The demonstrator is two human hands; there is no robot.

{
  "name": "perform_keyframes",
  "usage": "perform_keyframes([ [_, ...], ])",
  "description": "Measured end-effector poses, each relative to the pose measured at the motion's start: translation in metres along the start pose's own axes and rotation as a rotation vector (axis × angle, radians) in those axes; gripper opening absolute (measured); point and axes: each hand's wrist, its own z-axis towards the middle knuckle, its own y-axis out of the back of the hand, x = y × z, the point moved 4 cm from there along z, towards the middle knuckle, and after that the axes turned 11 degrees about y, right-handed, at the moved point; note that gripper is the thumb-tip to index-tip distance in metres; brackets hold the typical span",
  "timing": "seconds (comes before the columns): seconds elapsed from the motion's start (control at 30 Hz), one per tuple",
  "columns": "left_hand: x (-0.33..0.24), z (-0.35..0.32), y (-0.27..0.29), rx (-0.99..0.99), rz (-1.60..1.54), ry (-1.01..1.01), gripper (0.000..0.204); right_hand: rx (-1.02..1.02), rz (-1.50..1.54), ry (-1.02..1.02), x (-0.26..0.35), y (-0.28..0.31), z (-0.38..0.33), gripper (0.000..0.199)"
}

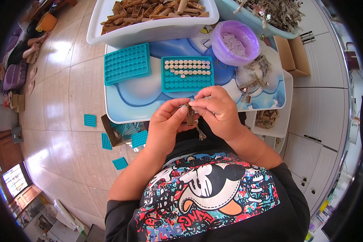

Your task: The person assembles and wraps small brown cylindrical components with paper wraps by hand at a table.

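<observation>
The left hand (168, 116) grips a brown hollow piece (190, 117) over the near edge of the cloud-patterned table (131, 103); the right hand (218, 109) pinches its far end. Bare tabletop separates 2 teal round-welled trays (127, 63). Tiled floor (56, 113) lies left, white cabinets (316, 109) right.

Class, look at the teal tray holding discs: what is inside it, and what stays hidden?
Inside the teal tray, pale discs sit in rows across the far part, with a single disc nearer the person. Whatever lies under the discs is covered, as is the tabletop beneath the tray.
</observation>
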Motion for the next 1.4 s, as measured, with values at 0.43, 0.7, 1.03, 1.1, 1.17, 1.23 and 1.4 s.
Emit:
perform_keyframes([
  [0.43,0.002,0.003,0.005,-0.038,0.027,-0.074,0.020,0.114,-0.057,0.078,0.010,-0.001,0.002,0.027],
  [0.7,-0.007,0.000,0.006,-0.133,-0.029,-0.169,0.019,0.135,-0.028,-0.036,0.019,-0.005,-0.003,0.038],
  [1.03,-0.005,0.002,0.009,-0.145,-0.041,-0.211,0.019,0.121,0.004,0.052,0.019,-0.010,-0.008,0.026],
  [1.1,-0.005,0.001,0.009,-0.144,-0.049,-0.216,0.019,0.106,0.024,0.037,0.020,-0.010,-0.008,0.025],
  [1.17,-0.005,0.001,0.009,-0.141,-0.056,-0.219,0.019,0.097,0.067,0.001,0.018,-0.010,-0.008,0.024],
  [1.23,-0.005,0.001,0.009,-0.147,-0.051,-0.211,0.019,0.111,0.093,-0.018,0.016,-0.015,-0.010,0.024],
  [1.4,-0.006,0.001,0.009,-0.149,-0.056,-0.215,0.019,0.164,0.075,-0.003,0.018,-0.017,-0.008,0.019],
])
